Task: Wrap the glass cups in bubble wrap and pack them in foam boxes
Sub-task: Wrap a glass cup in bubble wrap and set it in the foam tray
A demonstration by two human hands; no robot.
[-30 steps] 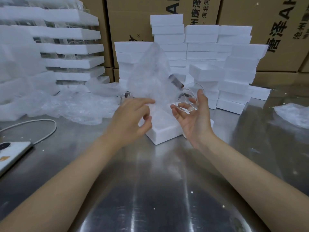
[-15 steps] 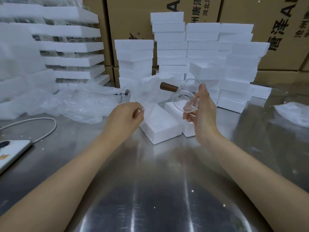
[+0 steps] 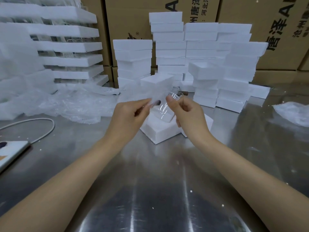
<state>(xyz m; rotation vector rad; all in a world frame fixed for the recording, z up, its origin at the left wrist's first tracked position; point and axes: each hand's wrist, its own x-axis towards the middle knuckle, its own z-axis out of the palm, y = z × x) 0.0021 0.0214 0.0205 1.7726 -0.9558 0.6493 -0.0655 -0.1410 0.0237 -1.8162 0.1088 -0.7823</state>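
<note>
Above the table's middle I hold a clear glass cup (image 3: 163, 113) with a dark wooden handle between both hands. My right hand (image 3: 187, 113) grips the cup from the right, thumb up at its rim. My left hand (image 3: 129, 114) pinches a sheet of bubble wrap (image 3: 147, 92) that rises behind and over the cup. Motion blur hides how far the sheet goes round the glass. Under the cup a white foam box (image 3: 160, 129) lies on the steel table (image 3: 150, 190).
Stacks of white foam boxes (image 3: 200, 56) stand behind, one open box (image 3: 204, 69) on top. Loose bubble wrap (image 3: 66, 104) spreads at left under foam trays (image 3: 66, 47). A phone (image 3: 10, 151) with cable lies at left. More wrap (image 3: 294, 113) at right. Cardboard cartons (image 3: 275, 30) line the back.
My hands have come together. The right hand lowered the cup toward the middle, and the left hand lifted the bubble wrap sheet up against it.
</note>
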